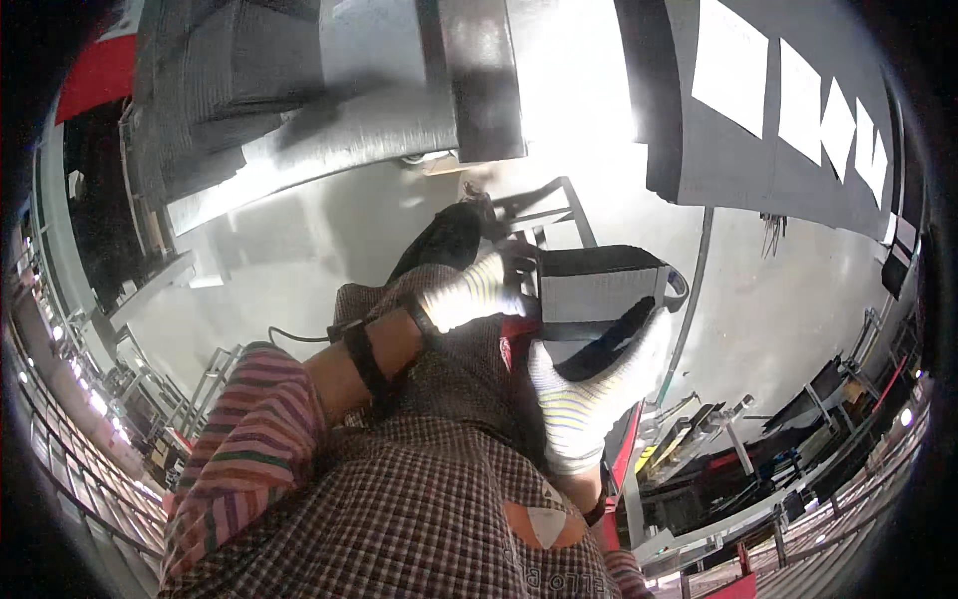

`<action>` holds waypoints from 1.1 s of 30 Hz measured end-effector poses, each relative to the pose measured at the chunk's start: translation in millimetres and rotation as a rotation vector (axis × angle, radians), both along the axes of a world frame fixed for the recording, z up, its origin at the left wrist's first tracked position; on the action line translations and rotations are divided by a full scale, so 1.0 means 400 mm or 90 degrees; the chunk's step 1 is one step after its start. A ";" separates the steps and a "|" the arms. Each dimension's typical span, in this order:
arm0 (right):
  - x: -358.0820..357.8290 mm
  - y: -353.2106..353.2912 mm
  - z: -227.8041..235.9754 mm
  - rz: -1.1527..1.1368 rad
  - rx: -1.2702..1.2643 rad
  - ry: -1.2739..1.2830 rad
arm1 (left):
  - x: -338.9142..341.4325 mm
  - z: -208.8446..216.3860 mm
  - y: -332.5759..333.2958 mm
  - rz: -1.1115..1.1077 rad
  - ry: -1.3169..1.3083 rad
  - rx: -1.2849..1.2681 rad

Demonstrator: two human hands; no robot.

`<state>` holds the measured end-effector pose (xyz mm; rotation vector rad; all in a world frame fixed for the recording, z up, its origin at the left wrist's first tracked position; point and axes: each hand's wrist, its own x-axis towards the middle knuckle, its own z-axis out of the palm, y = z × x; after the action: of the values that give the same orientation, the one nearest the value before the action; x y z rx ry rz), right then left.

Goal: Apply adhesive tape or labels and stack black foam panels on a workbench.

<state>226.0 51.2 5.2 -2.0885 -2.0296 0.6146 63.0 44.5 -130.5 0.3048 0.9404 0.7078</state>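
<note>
Both hands wear pale striped gloves with dark palms and fingers. My left hand [479, 290] is in front of my body, its bent fingers apart beside the left edge of a grey box-like piece [602, 297] with a dark upper edge. My right hand [597, 394] is just below that piece, thumb and fingers spread wide, the fingertips near its lower right corner. Whether either hand touches the piece I cannot make out. A looped part [677, 288] sticks out from its right side. Between my hands shows something red [514, 327], partly hidden by the left glove.
Beyond my hands stands a metal frame [571, 212] on the pale floor [289, 240]. Large grey panels [299, 80] are at the far left, and a grey board with white sheets [733, 65] is at the far right. Racks and long tools [689, 429] lie at the right.
</note>
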 end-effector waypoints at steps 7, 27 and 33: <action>-0.026 0.004 -0.020 0.036 0.083 -0.056 | 0.217 -0.168 0.176 0.005 0.041 0.532; -0.001 0.090 0.153 0.398 0.048 0.153 | 0.020 0.316 0.280 -0.264 0.534 0.643; 0.065 0.178 0.214 0.597 -0.091 0.207 | 0.099 0.180 0.266 -0.385 0.353 0.515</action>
<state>251.9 122.2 90.7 -0.8635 -2.7091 1.1454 102.7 150.8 -58.6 1.4932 0.9627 0.4058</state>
